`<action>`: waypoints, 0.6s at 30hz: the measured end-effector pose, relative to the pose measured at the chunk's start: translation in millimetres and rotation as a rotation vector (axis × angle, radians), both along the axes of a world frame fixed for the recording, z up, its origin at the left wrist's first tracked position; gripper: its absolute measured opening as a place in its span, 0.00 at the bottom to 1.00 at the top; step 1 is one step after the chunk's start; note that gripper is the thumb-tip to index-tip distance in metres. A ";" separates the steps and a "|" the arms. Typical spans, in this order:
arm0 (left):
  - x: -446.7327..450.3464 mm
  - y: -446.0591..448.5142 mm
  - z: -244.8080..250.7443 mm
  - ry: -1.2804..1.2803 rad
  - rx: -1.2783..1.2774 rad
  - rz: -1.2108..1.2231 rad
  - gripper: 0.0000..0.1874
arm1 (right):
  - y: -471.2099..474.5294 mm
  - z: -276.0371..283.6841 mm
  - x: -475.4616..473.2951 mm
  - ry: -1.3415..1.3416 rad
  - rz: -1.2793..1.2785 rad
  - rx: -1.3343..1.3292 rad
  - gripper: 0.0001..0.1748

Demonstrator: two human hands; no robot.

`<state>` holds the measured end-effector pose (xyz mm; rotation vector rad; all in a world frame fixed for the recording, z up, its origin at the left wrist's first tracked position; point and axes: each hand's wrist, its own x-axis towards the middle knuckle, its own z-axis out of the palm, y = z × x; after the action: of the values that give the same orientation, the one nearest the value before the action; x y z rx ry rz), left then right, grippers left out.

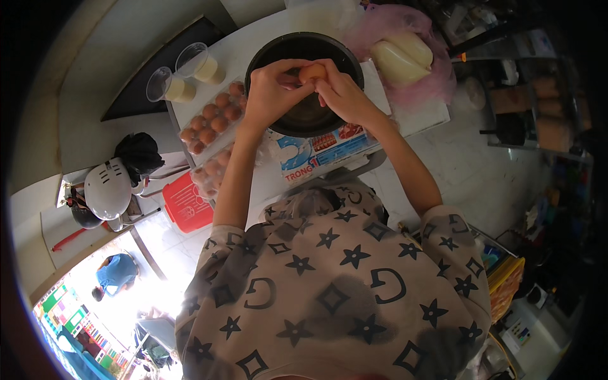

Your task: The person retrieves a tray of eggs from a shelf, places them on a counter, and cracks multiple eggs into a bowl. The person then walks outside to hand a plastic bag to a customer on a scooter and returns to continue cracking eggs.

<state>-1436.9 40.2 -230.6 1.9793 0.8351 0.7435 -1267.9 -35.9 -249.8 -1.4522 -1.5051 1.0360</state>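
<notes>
Both of my hands meet over a large dark pot (308, 121) on the white table. Between their fingertips is a brown egg (313, 73). My right hand (344, 95) grips it from the right, and my left hand (275, 90) touches it from the left with curved fingers. Whether the shell is cracked cannot be told. Some clear liquid seems to lie in the pot's bottom. Left of the pot, a clear plastic carton (209, 118) holds several brown eggs, with a second egg carton (213, 171) nearer me, partly behind my left forearm.
Two plastic cups (179, 90) (209, 71) with pale contents stand at the back left. A pink plastic bag (408, 23) with pale yellow filled bags (401, 57) lies right of the pot. A printed sheet (327, 152) is under the pot. A red plastic lid (188, 203) sits left, below table level.
</notes>
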 end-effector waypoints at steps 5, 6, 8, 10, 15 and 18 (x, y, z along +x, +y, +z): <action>-0.3 -1.5 -10.8 -0.029 0.051 0.040 0.19 | 5.8 -7.5 1.8 -0.068 0.063 0.042 0.16; -1.1 -1.9 -12.5 -0.015 0.043 0.050 0.19 | 6.1 -8.2 2.5 -0.074 0.084 0.039 0.16; -2.7 -2.2 -15.4 0.015 0.027 0.070 0.19 | 8.1 -9.1 4.8 -0.086 0.126 0.032 0.16; -4.3 -1.8 -17.8 0.029 0.036 0.076 0.19 | 10.6 -10.2 7.2 -0.121 0.158 0.030 0.17; -5.5 0.1 -24.7 0.007 -0.025 0.086 0.20 | 17.9 -16.5 14.6 -0.190 0.224 0.065 0.17; -6.8 1.2 -30.2 -0.020 -0.035 0.092 0.19 | 20.7 -21.2 18.1 -0.230 0.259 0.058 0.19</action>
<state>-1443.7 41.4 -260.8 1.9100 0.9260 0.7947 -1249.7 -15.1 -271.0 -1.3982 -1.9122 0.9902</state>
